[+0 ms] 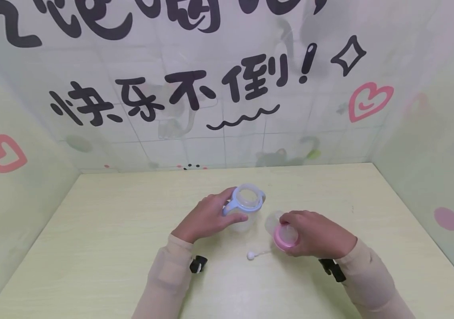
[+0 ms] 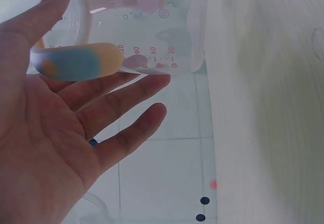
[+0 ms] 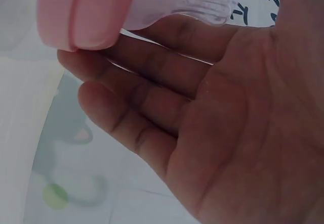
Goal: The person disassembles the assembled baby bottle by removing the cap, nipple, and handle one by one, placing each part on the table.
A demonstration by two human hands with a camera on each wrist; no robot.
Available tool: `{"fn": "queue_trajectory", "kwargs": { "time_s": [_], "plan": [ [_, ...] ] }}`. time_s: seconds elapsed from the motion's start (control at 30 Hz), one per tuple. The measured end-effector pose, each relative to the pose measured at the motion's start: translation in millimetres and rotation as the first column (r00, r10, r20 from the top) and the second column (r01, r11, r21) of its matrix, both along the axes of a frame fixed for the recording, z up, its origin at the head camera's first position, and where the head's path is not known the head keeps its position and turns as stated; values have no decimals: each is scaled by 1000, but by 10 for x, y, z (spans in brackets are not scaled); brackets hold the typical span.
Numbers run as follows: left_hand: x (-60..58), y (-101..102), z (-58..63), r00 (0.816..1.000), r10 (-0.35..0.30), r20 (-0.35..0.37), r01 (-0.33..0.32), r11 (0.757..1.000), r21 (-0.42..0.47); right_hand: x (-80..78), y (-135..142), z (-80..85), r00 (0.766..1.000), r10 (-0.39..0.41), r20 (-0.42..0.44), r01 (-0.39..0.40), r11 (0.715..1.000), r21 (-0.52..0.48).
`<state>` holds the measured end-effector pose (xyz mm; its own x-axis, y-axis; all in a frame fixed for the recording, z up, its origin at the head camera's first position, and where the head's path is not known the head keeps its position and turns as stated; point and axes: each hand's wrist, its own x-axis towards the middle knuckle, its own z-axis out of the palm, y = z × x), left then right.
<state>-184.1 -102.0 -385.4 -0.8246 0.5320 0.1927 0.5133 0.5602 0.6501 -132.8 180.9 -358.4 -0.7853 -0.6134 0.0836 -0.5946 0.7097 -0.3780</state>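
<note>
My left hand (image 1: 208,217) grips a clear baby bottle (image 1: 243,226) by its blue handled ring (image 1: 230,206), thumb on the near side. The bottle stands upright and its mouth is uncovered. In the left wrist view, red volume marks show on the bottle wall (image 2: 177,27), beside a blue-and-orange handle (image 2: 76,62). To the right, my right hand (image 1: 316,235) holds a pink bottle collar (image 1: 280,242) between thumb and fingers. A clear teat (image 3: 202,1) sticks out of this collar in the right wrist view, pointing toward the palm.
Just in front of the pink collar, a small white ball (image 1: 250,255) lies on the pale wooden table (image 1: 111,248), with a thin tube leading toward the collar. A clear round cover (image 1: 271,223) sits between the bottle and my right hand. Printed walls surround the table.
</note>
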Motion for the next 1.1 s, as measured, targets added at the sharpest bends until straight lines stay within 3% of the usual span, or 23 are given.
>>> {"fn": "queue_trajectory", "kwargs": {
  "time_s": [0.73, 1.1],
  "plan": [
    [-12, -18, 0, 1000, -2, 13, 2, 1000, 14, -28, -40, -230, 997, -61, 52, 55, 992, 110],
    [-8, -20, 1, 1000, 2, 16, -2, 1000, 21, -14, -67, -277, 989, -137, 52, 126, 976, 175]
  ]
}}
